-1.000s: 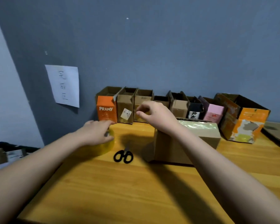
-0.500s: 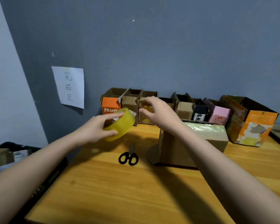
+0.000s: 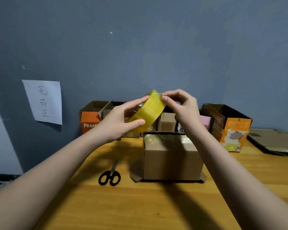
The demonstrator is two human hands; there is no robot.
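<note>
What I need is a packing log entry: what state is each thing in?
cardboard box: on the table, top taped, bottom flaps splayed.
tape roll: in the air above the cardboard box, tilted, held by both hands.
left hand: grips the tape roll's side.
right hand: pinches the tape roll's top edge.
scissors: closed, flat on the table.
back-row boxes: upright, tops open.

Both forearms were stretched forward, the left entering from 8 o'clock and the right from 4 o'clock. The left hand [image 3: 118,120] gripped the tape [image 3: 150,112] between thumb and fingers. The right hand [image 3: 183,108] pinched its rim at 1 o'clock with curled fingers.
</note>
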